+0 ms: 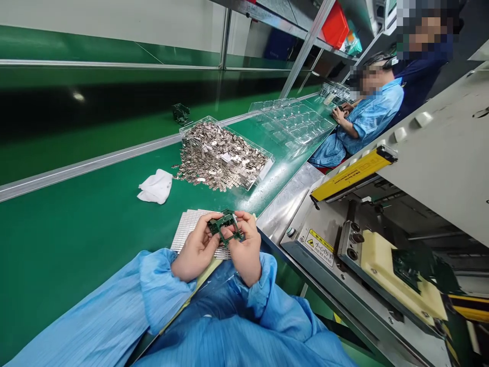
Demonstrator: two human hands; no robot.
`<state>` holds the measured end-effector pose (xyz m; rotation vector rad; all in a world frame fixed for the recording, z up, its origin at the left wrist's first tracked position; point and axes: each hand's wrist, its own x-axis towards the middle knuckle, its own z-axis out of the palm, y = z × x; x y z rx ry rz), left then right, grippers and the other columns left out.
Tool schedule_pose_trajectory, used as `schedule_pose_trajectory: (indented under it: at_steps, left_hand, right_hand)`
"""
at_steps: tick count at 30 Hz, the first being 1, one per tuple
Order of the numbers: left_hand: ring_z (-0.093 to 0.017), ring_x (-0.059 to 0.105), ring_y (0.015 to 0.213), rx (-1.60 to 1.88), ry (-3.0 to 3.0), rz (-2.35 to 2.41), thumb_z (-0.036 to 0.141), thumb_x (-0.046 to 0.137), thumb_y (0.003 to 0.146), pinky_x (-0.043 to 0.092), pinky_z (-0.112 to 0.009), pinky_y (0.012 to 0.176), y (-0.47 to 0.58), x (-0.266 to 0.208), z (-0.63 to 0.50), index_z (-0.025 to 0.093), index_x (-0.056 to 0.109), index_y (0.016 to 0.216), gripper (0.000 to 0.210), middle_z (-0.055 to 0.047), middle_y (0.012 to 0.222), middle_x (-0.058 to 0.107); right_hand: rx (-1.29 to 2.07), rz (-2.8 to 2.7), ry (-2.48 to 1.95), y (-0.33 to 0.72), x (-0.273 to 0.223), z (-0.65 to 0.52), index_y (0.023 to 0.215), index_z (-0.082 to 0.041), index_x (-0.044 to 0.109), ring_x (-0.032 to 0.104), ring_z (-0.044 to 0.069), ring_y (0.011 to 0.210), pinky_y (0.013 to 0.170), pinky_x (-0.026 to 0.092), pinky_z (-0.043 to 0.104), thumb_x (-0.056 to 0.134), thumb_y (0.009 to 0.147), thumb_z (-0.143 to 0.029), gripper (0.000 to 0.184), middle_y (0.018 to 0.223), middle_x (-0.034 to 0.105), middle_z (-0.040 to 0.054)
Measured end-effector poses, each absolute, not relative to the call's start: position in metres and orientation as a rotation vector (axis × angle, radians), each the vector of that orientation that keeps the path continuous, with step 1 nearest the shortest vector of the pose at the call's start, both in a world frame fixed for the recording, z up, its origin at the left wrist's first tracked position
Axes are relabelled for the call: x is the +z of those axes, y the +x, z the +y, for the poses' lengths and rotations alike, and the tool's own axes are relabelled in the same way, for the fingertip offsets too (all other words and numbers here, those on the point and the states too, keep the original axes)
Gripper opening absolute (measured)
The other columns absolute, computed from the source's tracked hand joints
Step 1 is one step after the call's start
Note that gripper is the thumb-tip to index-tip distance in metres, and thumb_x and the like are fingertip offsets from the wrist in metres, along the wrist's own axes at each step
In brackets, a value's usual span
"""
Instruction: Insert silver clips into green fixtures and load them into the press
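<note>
Left of the clear tray (266, 171) heaped with small metal pieces (221, 153), the green worktop (87, 229) spreads wide, a white cloth (156, 186) lying just beside the heap. A metal rail (76, 171) runs past the tray's far side, and nearer and to the right of the tray, the grey machine (301, 244) crowds in by the right sleeve (267, 270). On the tray's near side both forearms angle inward, the hands almost meeting over rows of silvery strips (185, 229). There the left hand (194, 250) and right hand (246, 250) hold a dark green frame-like part (217, 224) between them, fingers curled narrow, pinching its opposite sides
</note>
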<state>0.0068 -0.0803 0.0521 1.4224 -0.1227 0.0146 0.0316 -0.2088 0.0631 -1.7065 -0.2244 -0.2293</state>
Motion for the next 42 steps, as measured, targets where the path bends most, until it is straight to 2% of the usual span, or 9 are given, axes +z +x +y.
schedule_pose_trajectory:
  at_steps: [4, 9, 11, 14, 16, 24, 31, 35, 42]
  left_hand:
    - [-0.018, 0.063, 0.096, 0.019, 1.422, -0.116, 0.035, 0.055, 0.092, 0.053, -0.029, 0.082, 0.006, 0.052, -0.079, 0.023, 0.041, 0.123, 0.036, -0.007, 0.109, 0.059]
    - [-0.02, 0.062, 0.105, -0.045, 1.331, -0.132, 0.041, 0.061, 0.089, 0.054, -0.032, 0.087, 0.01, 0.052, -0.075, 0.023, 0.039, 0.123, 0.045, -0.009, 0.119, 0.058]
    - [-0.022, 0.063, 0.102, -0.081, 1.288, -0.103, 0.045, 0.065, 0.085, 0.056, -0.033, 0.082, 0.011, 0.056, -0.073, 0.024, 0.037, 0.123, 0.051, -0.01, 0.121, 0.058]
    - [-0.024, 0.064, 0.101, -0.183, 1.31, -0.104, 0.049, 0.068, 0.081, 0.058, -0.032, 0.076, 0.008, 0.064, -0.075, 0.024, 0.039, 0.124, 0.058, -0.012, 0.122, 0.06]
    - [-0.025, 0.063, 0.105, -0.263, 1.384, -0.162, 0.048, 0.067, 0.082, 0.057, -0.033, 0.081, 0.001, 0.072, -0.082, 0.024, 0.043, 0.126, 0.056, -0.012, 0.124, 0.06]
    - [-0.026, 0.063, 0.108, -0.612, 1.477, -0.587, 0.043, 0.06, 0.087, 0.053, -0.037, 0.092, 0.018, 0.12, -0.145, 0.033, 0.038, 0.141, 0.059, -0.009, 0.123, 0.063]
    - [-0.032, 0.047, 0.131, -0.149, 1.746, -1.187, 0.038, 0.069, 0.077, 0.036, -0.045, 0.112, 0.073, 0.178, -0.296, 0.019, 0.051, 0.133, 0.062, -0.013, 0.14, 0.052]
    - [-0.038, 0.051, 0.126, -0.247, 1.773, -1.042, 0.037, 0.076, 0.069, 0.039, -0.053, 0.107, 0.078, 0.187, -0.371, 0.012, 0.051, 0.131, 0.071, -0.021, 0.135, 0.055]
    - [-0.031, 0.061, 0.112, -0.285, 1.552, -0.848, 0.035, 0.08, 0.066, 0.048, -0.049, 0.102, 0.073, 0.185, -0.368, 0.014, 0.054, 0.126, 0.069, -0.016, 0.117, 0.065]
  right_hand:
    - [-0.076, -0.142, -1.586, 0.034, 0.065, -0.207, 0.072, -0.02, 0.059, 0.054, 0.025, 0.103, 0.077, 0.049, 0.032, 0.073, 0.078, -0.036, 0.022, 0.122, 0.052, 0.0089]
    - [0.146, -0.148, -1.357, 0.033, 0.07, -0.22, 0.08, -0.021, 0.052, 0.058, 0.024, 0.099, 0.068, 0.053, 0.029, 0.076, 0.076, -0.044, 0.034, 0.127, 0.052, 0.0087]
    - [0.184, -0.256, -1.344, 0.033, 0.074, -0.233, 0.098, -0.022, 0.057, 0.054, 0.026, 0.111, 0.075, 0.052, 0.03, 0.076, 0.078, -0.043, 0.034, 0.13, 0.052, 0.0092]
    - [0.153, -0.488, -1.452, 0.029, 0.084, -0.256, 0.134, -0.024, 0.05, 0.041, 0.028, 0.128, 0.095, 0.045, 0.036, 0.08, 0.078, -0.044, 0.067, 0.14, 0.046, 0.01]
    - [0.101, -0.616, -1.512, 0.023, 0.093, -0.27, 0.142, -0.024, 0.045, 0.042, 0.028, 0.128, 0.104, 0.038, 0.039, 0.082, 0.078, -0.047, 0.077, 0.14, 0.047, 0.0095]
    - [-0.224, -0.529, -1.578, -0.039, 0.132, -0.375, 0.129, -0.025, 0.058, 0.059, 0.03, 0.106, 0.093, 0.049, 0.043, 0.082, 0.072, -0.062, 0.072, 0.118, 0.061, 0.0102]
    - [-1.286, 0.332, -1.529, -0.109, 0.145, -0.499, 0.132, -0.02, 0.053, 0.047, 0.032, 0.124, 0.101, 0.044, 0.048, 0.078, 0.08, -0.048, 0.064, 0.133, 0.049, 0.0132]
    - [-1.228, 0.444, -1.567, -0.115, 0.139, -0.528, 0.131, -0.018, 0.052, 0.047, 0.032, 0.124, 0.105, 0.04, 0.051, 0.076, 0.08, -0.044, 0.063, 0.133, 0.05, 0.014]
    - [-1.101, 0.132, -1.698, -0.067, 0.145, -0.538, 0.132, -0.017, 0.049, 0.05, 0.027, 0.122, 0.106, 0.041, 0.043, 0.074, 0.085, -0.038, 0.058, 0.131, 0.053, 0.0132]
